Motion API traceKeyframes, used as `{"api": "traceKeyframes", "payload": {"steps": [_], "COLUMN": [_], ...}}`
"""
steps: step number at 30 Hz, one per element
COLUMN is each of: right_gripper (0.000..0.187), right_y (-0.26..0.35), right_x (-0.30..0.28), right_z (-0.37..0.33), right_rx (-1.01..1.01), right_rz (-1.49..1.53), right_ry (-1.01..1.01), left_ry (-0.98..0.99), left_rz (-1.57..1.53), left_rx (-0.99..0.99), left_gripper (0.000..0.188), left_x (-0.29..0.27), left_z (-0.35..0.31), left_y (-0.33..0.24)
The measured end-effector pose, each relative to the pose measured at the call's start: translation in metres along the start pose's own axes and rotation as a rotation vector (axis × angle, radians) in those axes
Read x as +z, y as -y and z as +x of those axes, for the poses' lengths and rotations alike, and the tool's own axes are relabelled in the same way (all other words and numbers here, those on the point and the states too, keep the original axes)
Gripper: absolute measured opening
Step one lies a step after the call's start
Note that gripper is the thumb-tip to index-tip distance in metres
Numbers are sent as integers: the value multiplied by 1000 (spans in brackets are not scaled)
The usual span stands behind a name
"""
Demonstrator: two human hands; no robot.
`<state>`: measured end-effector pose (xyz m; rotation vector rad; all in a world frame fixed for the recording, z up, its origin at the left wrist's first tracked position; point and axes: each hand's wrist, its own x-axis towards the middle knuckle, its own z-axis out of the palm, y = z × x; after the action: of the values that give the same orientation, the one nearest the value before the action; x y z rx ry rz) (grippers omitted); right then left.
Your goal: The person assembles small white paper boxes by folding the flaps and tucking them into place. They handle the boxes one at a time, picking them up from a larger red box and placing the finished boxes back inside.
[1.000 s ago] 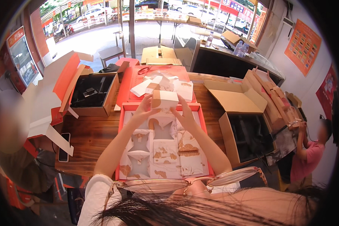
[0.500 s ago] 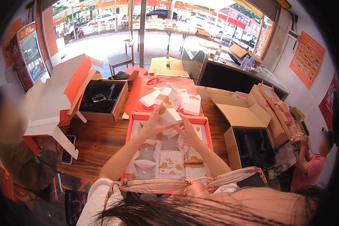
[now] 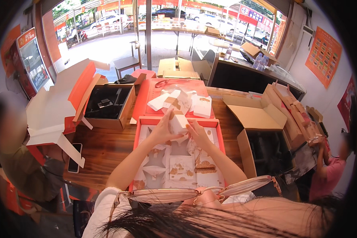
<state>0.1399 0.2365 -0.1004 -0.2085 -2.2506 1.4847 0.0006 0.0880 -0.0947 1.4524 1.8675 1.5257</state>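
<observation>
The left hand (image 3: 162, 130) and right hand (image 3: 197, 133) grip 1 small white box (image 3: 180, 122) between them, over the far part of 1 red-walled box (image 3: 221, 144). Around stand 2 open brown cartons (image 3: 248, 154), 1 phone (image 3: 75, 159), 3 bottles (image 3: 258, 60) and 2 other people (image 3: 329, 174).

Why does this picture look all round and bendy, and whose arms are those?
There's no robot here: these are a person's own bare hands. The camera is on their head, looking down through a very wide lens that bends straight edges. That's why their glasses show too!

The left hand and right hand hold a small white carton between them. Below is a red-walled box with white compartments. It sits on a wooden table. A phone lies to the left, and an open cardboard box stands to the right.
</observation>
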Motion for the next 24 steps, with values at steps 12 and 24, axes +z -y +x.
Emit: {"api": "traceKeyframes", "payload": {"steps": [12, 24], "right_gripper": [34, 34], "right_y": [-19, -15], "right_x": [-9, -3], "right_z": [6, 7], "right_rx": [196, 254], "right_rz": [315, 477], "right_ry": [13, 28], "left_ry": [60, 87], "left_rz": [147, 71], "left_rx": [138, 162], "left_gripper": [110, 114], "left_x": [8, 7], "left_z": [0, 0], "left_y": [5, 10]}}
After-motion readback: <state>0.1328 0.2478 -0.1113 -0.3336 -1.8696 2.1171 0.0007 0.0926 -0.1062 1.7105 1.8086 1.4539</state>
